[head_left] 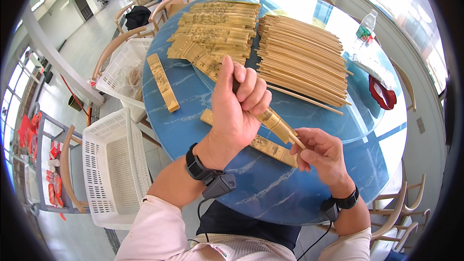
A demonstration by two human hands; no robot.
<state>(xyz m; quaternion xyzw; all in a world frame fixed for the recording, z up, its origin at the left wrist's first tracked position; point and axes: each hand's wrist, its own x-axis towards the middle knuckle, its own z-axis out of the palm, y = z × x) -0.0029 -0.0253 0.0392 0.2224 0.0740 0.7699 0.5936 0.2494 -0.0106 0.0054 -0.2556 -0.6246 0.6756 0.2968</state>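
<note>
My left hand (238, 106) is closed around a gold printed paper chopstick sleeve (273, 123), tilted down to the right above the table. My right hand (323, 155) pinches the end of wooden chopsticks (296, 139) at the sleeve's lower mouth; how many is hard to tell. Their other ends are hidden, apparently inside the sleeve. Beneath my hands another gold sleeve (271, 152) lies flat, partly covered by my left hand. A separate sleeve (163, 83) rests near the table's left edge. Beyond my hands are a heap of sleeves (220, 26) and, beside it, a broad stack of chopsticks (300, 60).
Everything lies on a round blue marbled table (212, 137). At its right side stand a plastic bottle (366, 26) and a red-edged pouch (383, 93). White baskets (96, 130) sit on the left, near wooden chairs (72, 174).
</note>
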